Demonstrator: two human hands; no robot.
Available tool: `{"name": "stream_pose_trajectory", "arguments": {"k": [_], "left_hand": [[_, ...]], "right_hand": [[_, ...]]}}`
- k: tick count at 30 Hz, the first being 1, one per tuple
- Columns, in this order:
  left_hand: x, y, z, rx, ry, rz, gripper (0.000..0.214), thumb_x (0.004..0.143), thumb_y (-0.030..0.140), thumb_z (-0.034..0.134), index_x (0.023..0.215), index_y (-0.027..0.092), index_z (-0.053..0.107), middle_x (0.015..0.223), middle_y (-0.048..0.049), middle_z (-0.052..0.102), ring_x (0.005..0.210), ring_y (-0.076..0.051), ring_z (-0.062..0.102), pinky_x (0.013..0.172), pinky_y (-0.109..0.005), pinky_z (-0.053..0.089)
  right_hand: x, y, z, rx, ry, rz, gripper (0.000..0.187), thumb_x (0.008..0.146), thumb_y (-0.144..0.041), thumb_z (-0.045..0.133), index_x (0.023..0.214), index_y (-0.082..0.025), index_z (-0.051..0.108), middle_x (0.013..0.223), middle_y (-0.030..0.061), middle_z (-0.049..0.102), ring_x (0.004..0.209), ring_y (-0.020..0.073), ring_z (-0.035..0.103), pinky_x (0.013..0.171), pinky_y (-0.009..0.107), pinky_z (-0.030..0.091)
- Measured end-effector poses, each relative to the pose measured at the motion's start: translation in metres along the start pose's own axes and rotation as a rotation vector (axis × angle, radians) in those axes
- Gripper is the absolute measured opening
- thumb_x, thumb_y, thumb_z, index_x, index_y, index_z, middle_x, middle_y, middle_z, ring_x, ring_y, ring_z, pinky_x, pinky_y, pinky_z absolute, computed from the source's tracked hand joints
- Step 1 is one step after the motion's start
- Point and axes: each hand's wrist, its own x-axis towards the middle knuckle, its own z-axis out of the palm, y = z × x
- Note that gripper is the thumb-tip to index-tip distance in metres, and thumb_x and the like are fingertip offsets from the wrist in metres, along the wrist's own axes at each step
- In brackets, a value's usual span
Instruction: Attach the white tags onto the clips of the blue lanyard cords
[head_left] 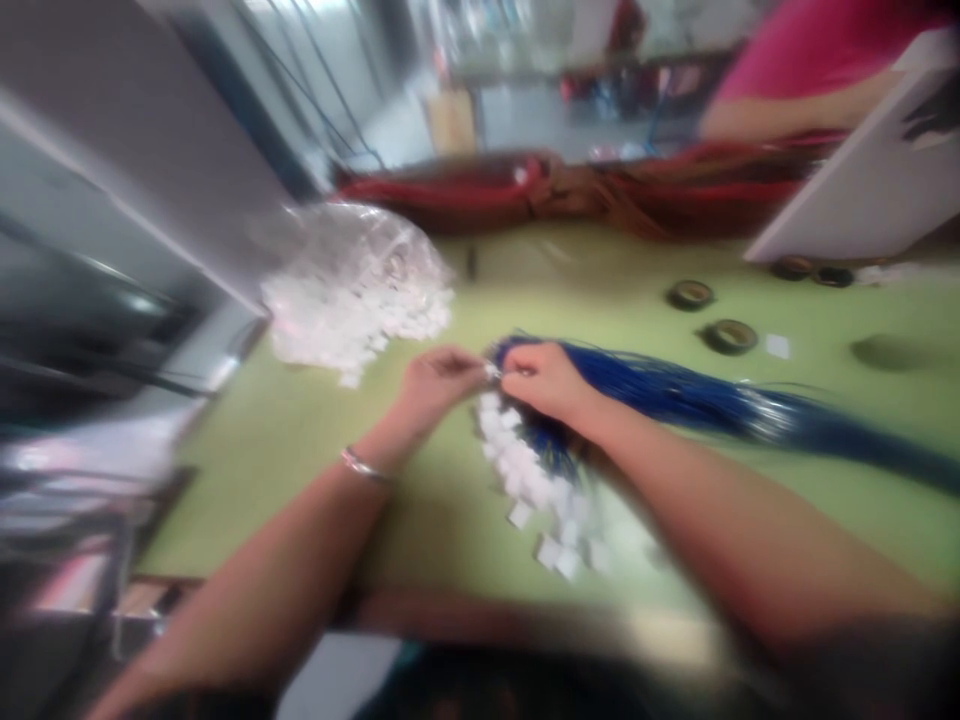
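Observation:
My left hand (444, 378) is closed in a pinch on a small white connector (491, 371) at the end of the wires. Just right of it, my right hand (546, 380) is closed on the blue wire ends, its fingertips close to the same connector. A long bundle of blue wires (645, 385) runs from behind my right hand to the right edge. Below both hands, several white connectors (525, 470) lie in a row at the wire ends. The picture is blurred, so the exact grip is hard to see.
A clear plastic bag (360, 280) spills white connectors on the green table (300, 450) at left. Two rolls of dark tape (729, 337) lie at right near a white square (778, 346). Red-brown wire bundles (637, 200) line the back. A person in a pink sleeve (795, 60) is beyond.

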Motion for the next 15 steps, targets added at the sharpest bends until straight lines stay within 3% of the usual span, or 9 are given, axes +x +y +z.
{"name": "stream_pose_trajectory", "arguments": {"k": [4,10,15], "left_hand": [[0.0003,-0.0029,0.0016,-0.086,-0.014,-0.006,0.02,0.066,0.03,0.081,0.078,0.016,0.072,0.078,-0.0042,0.072,0.073,-0.013,0.065,0.079,-0.03,0.053],[0.0016,-0.0027,0.0038,0.111,0.026,0.023,0.024,0.065,0.032,0.081,0.08,0.015,0.073,0.081,-0.0068,0.073,0.076,-0.016,0.065,0.078,-0.032,0.052],[0.0029,-0.0011,0.0039,-0.108,-0.099,-0.062,0.019,0.065,0.028,0.082,0.077,0.016,0.073,0.075,-0.0037,0.071,0.071,-0.012,0.063,0.076,-0.028,0.05]], "right_hand": [[0.0012,-0.0008,0.001,-0.021,-0.016,0.018,0.011,0.061,-0.017,0.051,0.049,-0.018,0.05,0.049,-0.0041,0.048,0.051,0.009,0.042,0.052,0.023,0.032],[0.0003,0.0044,0.002,-0.097,0.038,-0.004,0.012,0.06,-0.02,0.052,0.049,-0.018,0.047,0.048,-0.0041,0.046,0.05,0.009,0.04,0.051,0.023,0.028],[0.0002,0.0017,-0.0023,0.034,-0.071,0.034,0.014,0.062,-0.023,0.049,0.049,-0.018,0.048,0.048,-0.0045,0.044,0.05,0.0087,0.039,0.05,0.023,0.029]]}}
